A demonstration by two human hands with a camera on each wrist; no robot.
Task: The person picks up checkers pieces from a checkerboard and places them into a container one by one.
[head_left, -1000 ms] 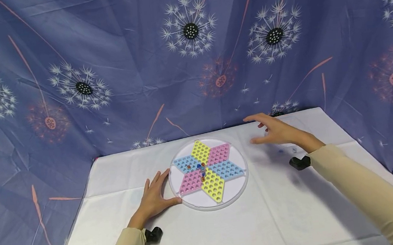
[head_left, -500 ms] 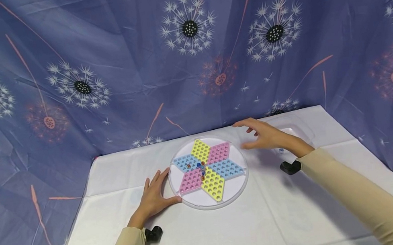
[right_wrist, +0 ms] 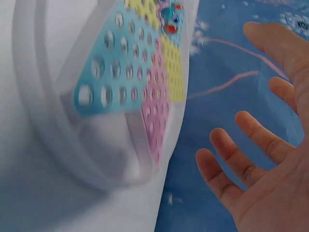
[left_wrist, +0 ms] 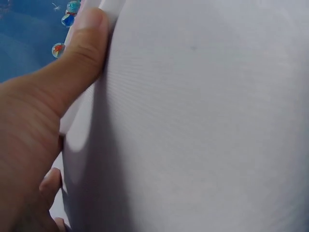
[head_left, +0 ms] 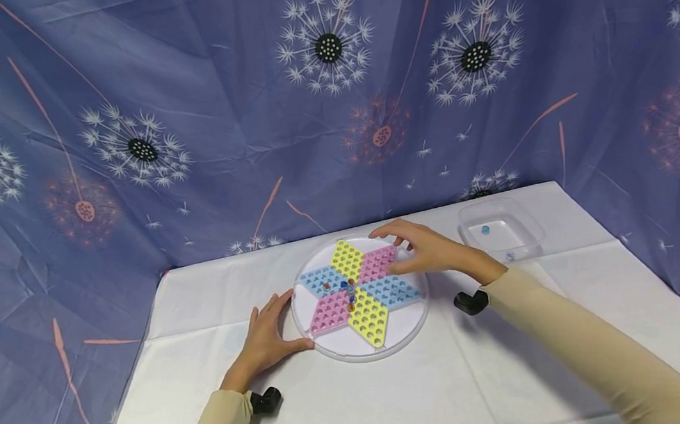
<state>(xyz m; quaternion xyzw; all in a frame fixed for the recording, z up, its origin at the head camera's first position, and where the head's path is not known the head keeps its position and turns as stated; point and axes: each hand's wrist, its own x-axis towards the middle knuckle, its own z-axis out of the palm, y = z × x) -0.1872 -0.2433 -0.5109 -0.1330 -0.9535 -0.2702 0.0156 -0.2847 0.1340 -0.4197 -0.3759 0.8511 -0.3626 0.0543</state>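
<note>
A round white Chinese checkers board [head_left: 398, 322] with a star of yellow, pink and blue hole-filled points lies on the table. Several glass marbles [head_left: 351, 292] sit near its centre, and one reddish marble [head_left: 326, 287] is on the left blue point. My left hand [head_left: 266, 339] rests against the board's left rim; in the left wrist view its thumb [left_wrist: 79, 58] lies along that rim. Above the right pink point hovers my right hand [head_left: 426, 247], fingers spread and apart from the board. The right wrist view shows nothing between thumb and fingers.
A clear plastic box [head_left: 463, 229] stands at the back right of the table, with a blue marble [head_left: 485, 230] in it and another bluish marble [head_left: 511, 257] at its near side. A blue dandelion-print cloth [head_left: 228, 113] hangs behind the white-covered table [head_left: 400, 408].
My right hand has moved left from beside the plastic box to over the board, so the box now shows. The left hand stays at the rim.
</note>
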